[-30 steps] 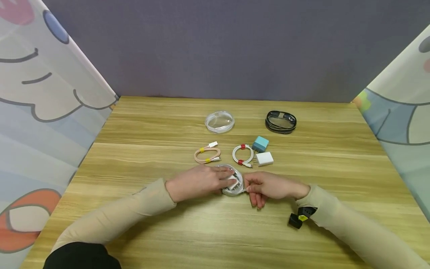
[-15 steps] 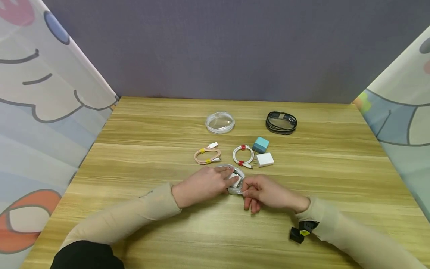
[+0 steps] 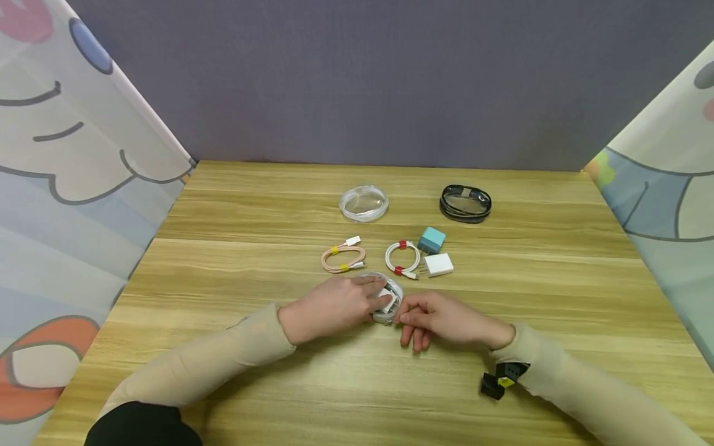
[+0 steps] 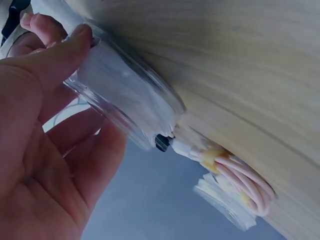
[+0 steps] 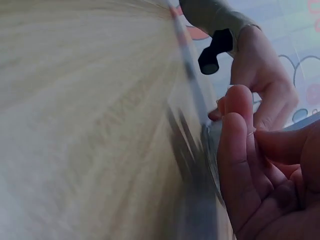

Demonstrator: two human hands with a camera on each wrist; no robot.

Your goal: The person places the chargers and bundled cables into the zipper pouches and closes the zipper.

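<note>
Wood-grain tabletop (image 3: 234, 260) fills the scene, with purple wall behind and cartoon-printed screens at both sides. Near its front middle, two beige-sleeved arms meet over a clear round case (image 3: 387, 296) holding a coiled white cable.

Left hand (image 3: 329, 305) lies over the case from the left, fingers curved round its rim; the left wrist view shows the thumb pressed on the transparent edge. Right hand (image 3: 440, 319) comes in from the right, thumb and forefinger pinching together at the case's near right edge, on the rim or a cable end, I cannot tell which.

Beyond the hands lie a pink cable (image 3: 343, 257) with yellow ties, a white cable (image 3: 403, 257) with red ties, a white charger (image 3: 439, 265) and a teal charger (image 3: 432, 240). Further back sit an empty clear case (image 3: 364, 202) and a black-cabled case (image 3: 465, 203).

The case looks light, thin, stiff plastic, likely slick and easy to crack or pop open if squeezed. Holding it by the rim across its width seems safest, while the springy cable inside is pressed down flat.
</note>
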